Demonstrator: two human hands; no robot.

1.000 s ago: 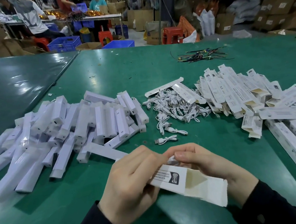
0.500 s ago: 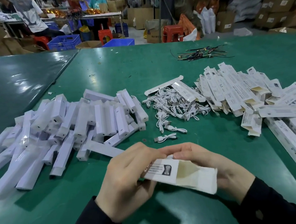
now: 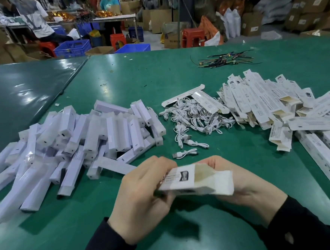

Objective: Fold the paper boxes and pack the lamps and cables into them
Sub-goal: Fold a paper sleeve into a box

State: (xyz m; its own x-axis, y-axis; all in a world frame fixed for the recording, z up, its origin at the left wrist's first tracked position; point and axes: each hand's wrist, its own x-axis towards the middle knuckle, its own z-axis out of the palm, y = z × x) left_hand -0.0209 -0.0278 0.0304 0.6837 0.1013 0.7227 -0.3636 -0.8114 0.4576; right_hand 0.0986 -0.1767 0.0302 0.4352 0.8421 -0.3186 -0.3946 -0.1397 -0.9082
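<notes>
I hold a white paper box [image 3: 199, 183] above the near edge of the green table [image 3: 157, 80]. My left hand [image 3: 143, 196] grips its left end, and my right hand [image 3: 244, 181] holds it from behind and below at the right end. An open flap shows the box's tan inside. A heap of white lamps [image 3: 73, 145] lies to the left. A tangle of white cables [image 3: 195, 118] lies in the middle, with one coiled cable [image 3: 184, 153] just beyond my hands. Flat unfolded boxes [image 3: 266, 102] are piled at the right.
Long white boxes [image 3: 326, 156] lie at the right edge of the table. A bundle of thin coloured wires [image 3: 224, 60] lies at the far side. Beyond the table are people seated at another table, blue crates [image 3: 73, 48], red stools and cardboard cartons.
The box has shifted a little to the right and turned between my hands, so its end now faces me more. Both hands have kept their hold.
</notes>
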